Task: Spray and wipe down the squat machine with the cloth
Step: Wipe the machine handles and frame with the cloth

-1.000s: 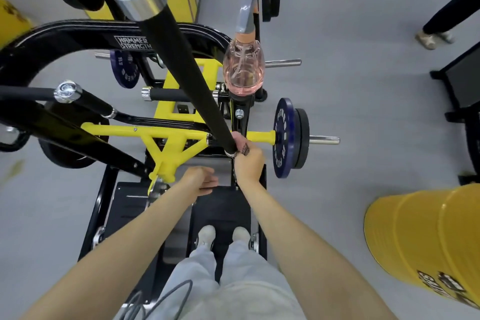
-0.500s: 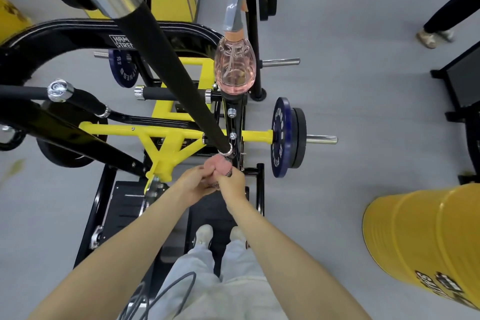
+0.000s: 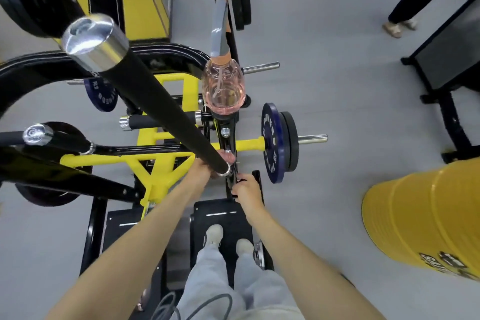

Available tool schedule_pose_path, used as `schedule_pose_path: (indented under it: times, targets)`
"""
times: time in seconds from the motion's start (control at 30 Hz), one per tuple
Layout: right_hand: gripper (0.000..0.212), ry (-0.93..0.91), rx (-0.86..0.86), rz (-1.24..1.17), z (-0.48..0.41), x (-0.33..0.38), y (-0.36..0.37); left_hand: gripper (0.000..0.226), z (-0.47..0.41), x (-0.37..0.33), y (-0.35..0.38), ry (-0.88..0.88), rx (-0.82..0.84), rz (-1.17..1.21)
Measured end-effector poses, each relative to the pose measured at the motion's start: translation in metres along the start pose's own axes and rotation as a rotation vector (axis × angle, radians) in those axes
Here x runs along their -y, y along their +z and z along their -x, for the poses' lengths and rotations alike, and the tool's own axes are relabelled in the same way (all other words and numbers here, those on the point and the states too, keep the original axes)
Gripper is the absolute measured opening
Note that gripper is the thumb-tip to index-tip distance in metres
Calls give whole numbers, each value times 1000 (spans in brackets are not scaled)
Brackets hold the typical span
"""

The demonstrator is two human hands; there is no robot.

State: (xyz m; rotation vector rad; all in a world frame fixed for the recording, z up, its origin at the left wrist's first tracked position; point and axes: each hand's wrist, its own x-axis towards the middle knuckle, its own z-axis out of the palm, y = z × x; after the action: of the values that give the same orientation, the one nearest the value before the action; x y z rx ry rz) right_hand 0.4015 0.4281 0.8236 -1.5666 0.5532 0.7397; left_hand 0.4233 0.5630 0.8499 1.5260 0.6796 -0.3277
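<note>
Squat machine (image 3: 161, 163), yellow and black, fills the floor below you, and you stand on its black footplate (image 3: 220, 215) with both pale shoes (image 3: 214, 234) side by side. Your left hand (image 3: 201, 170) reaches forward to the lower end of the long black padded bar (image 3: 166, 101), which slants up toward you and ends in a chrome cap (image 3: 94, 41). That hand bunches the small pink cloth (image 3: 228, 156) against the frame just past the bar's lower collar. The bar crosses in front of your fingers and hides most of them, so only a pink fold of cloth shows.

Your right hand (image 3: 246, 188) lies just to the right of the left one and a little nearer you. Its fingers curl round the bottom of the black post (image 3: 231, 125) that rises at the machine's right side.

On top of that post stands the spray bottle (image 3: 223, 91), clear with pink liquid, its grey trigger head (image 3: 219, 34) pointing away from you. Neither hand touches it.

To the right of the post, a blue weight plate (image 3: 270, 145) sits on a yellow arm with a black plate beside it. A big yellow drum (image 3: 420, 218) stands on the grey floor at your right. Another person's legs (image 3: 405, 8) show at the top right corner, well apart from you.
</note>
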Motion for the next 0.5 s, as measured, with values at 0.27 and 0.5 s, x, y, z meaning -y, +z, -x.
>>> schedule_pose_path:
  times: [0.27,0.5]
  targets:
    - [33,3,-84,-57,-6,8,17,30,-16,-18,-25,187,579,-244]
    - [22,96,-165,-152,-11,9,18,29,-88,43,-32,110,569,-269]
